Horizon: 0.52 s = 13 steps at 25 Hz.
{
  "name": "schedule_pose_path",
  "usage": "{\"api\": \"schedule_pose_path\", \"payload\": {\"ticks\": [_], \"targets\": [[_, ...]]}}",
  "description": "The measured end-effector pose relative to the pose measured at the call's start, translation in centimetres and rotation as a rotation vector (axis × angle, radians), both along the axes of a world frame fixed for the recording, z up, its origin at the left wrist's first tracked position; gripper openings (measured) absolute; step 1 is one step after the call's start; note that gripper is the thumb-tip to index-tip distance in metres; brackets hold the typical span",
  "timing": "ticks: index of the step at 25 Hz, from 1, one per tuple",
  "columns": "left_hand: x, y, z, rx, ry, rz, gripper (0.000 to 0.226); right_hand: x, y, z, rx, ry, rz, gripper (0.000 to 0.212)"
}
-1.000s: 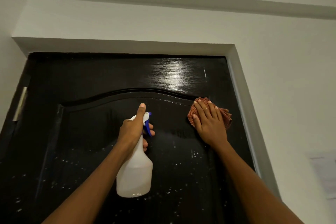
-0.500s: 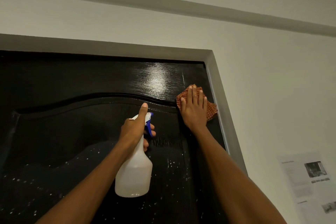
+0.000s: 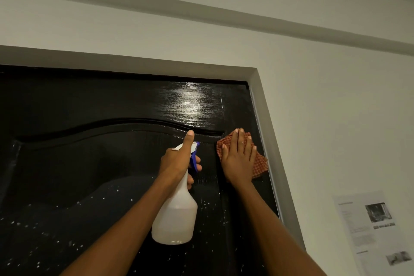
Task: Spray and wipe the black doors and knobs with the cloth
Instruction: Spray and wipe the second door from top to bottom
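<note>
Fingers (image 3: 243, 144) of the right hand (image 3: 238, 159) lie straight and close together, flat on a red checked cloth (image 3: 259, 163) and pressing it against the black door (image 3: 89, 163) near its top right corner, just beside the right edge. Part of the cloth sticks out to the right of the palm and a little above the fingertips.

The left hand (image 3: 177, 161) is curled round the neck of a spray bottle (image 3: 174, 217), thumb pointing up along the white head, other fingers wrapped at the blue trigger (image 3: 194, 159). The bottle is translucent white and hangs upright in front of the door's raised panel, a short way left of the cloth; pale liquid seems to fill most of its body, though the exact level is hard to read.

White droplets (image 3: 67, 242) speckle the lower part of the panel, thickest toward the bottom left. A bright glare sits on the glossy wood above the arched moulding. A grey frame (image 3: 266, 141) borders the door, and a printed sheet (image 3: 371, 228) hangs on the wall to the right.
</note>
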<state>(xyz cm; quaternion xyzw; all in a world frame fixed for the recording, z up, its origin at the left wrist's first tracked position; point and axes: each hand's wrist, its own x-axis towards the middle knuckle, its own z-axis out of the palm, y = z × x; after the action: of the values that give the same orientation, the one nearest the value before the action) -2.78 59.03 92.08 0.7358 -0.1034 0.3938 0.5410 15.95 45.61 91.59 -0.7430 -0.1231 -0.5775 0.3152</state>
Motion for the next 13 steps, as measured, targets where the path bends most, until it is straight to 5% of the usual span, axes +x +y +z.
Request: {"api": "schedule_pose_path", "payload": {"ticks": [5, 10, 13], "targets": [[0.4, -0.1, 0.4, -0.023, 0.002, 0.009, 0.075, 0.3, -0.3, 4.1, 0.002, -0.043, 0.021, 0.070], [0.9, -0.1, -0.7, -0.032, 0.034, -0.020, 0.076, 1.1, -0.6, -0.9, 0.242, 0.009, 0.045, 0.066], [0.7, -0.7, -1.0, -0.028, 0.030, -0.027, 0.077, 1.6, -1.4, -6.1, 0.131, -0.042, -0.007, 0.067]]}}
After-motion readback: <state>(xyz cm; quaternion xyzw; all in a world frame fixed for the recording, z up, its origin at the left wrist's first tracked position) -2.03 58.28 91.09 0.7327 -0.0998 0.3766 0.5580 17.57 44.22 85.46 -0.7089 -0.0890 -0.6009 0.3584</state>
